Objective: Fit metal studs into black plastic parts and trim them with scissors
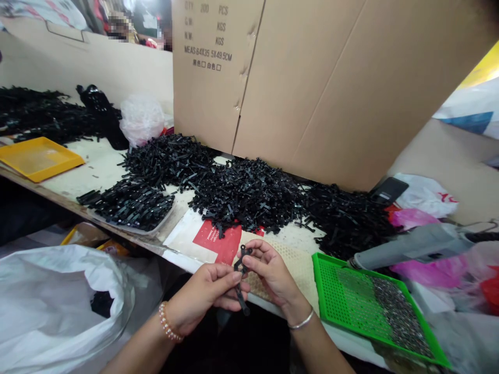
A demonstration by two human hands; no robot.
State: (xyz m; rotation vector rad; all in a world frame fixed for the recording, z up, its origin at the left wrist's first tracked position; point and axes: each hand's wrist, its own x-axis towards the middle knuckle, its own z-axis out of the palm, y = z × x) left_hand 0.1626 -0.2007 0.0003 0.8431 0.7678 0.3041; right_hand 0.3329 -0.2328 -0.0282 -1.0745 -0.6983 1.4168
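My left hand (pixel 205 298) and my right hand (pixel 268 270) meet at the table's near edge, both pinched on one thin black plastic part (pixel 241 278) held upright between them. The left fingers grip its lower half, the right fingers its top end. A large heap of the same black parts (pixel 249 195) lies just beyond my hands. A green perforated tray (pixel 351 301) with several small metal pieces (pixel 393 311) sits to the right of my right hand.
A clear tray of sorted black parts (pixel 128 205) lies at left, a yellow tray (pixel 37 158) farther left. A big cardboard box (pixel 312 78) stands behind the heap. A grey electric tool (pixel 417 244) lies at right. A white plastic bag (pixel 54 301) hangs below the table.
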